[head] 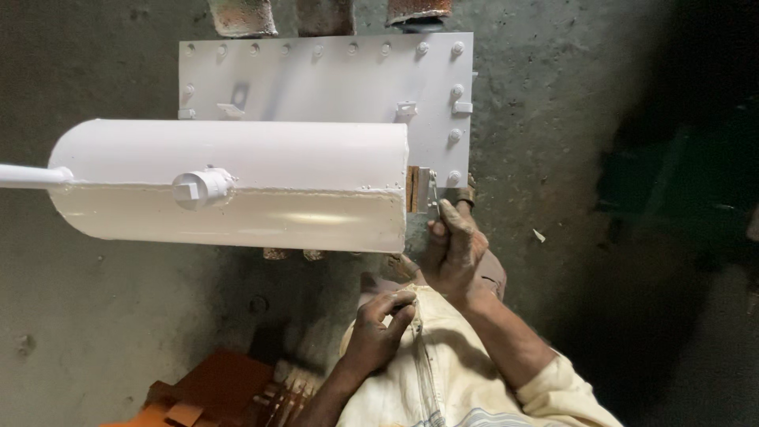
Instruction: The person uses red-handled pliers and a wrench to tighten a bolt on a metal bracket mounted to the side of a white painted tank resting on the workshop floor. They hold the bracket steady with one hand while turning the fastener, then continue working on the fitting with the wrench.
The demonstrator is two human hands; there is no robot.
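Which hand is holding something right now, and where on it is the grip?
The right hand pinches a small metal tool by its lower end, beside the white cylinder. The left hand rests on cream cloth, holding nothing.

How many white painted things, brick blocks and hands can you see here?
White painted things: 2, the cylinder tank and the flat plate
Brick blocks: 3, at the top edge
Hands: 2, the left hand and the right hand
Total: 7
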